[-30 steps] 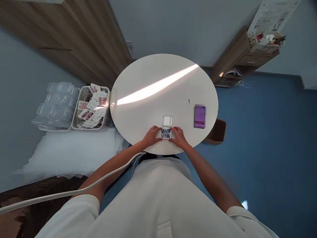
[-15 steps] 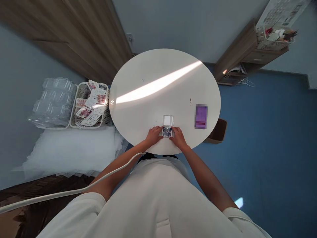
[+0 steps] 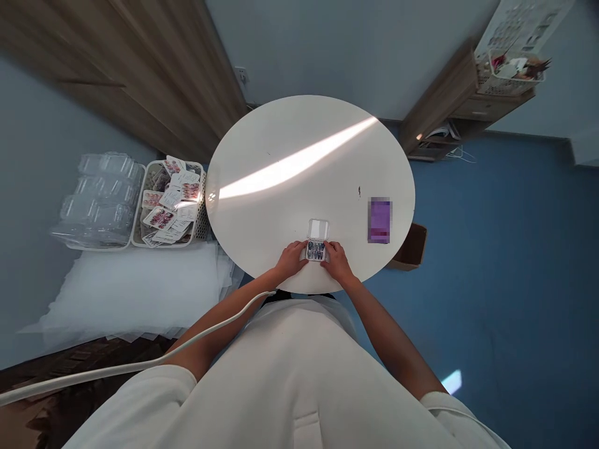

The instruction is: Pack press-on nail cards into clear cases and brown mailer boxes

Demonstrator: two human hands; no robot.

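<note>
A small clear plastic case (image 3: 317, 257) lies near the front edge of the white table, its lid (image 3: 319, 229) raised and tilted back away from me. Inside sit two rows of dark blue and silvery press-on nails (image 3: 316, 247). My left hand (image 3: 291, 259) grips the case's left side, with thumb and fingers at its edge. On the opposite side, my right hand (image 3: 337, 262) holds the right edge in the same manner. The undersides of the fingers are hidden.
A blurred purple rectangle (image 3: 380, 220) lies right on the white table (image 3: 281, 131), near a small dark piece (image 3: 359, 191). At left stand a basket of nail cards (image 3: 202, 212) and stacked clear trays (image 3: 103, 187). A white cable (image 3: 210, 327) crosses my left arm. A brown box (image 3: 412, 249) stands at right.
The camera view has shifted slightly. Both hands keep their places at the sides of the open case, and nothing else has visibly moved.
</note>
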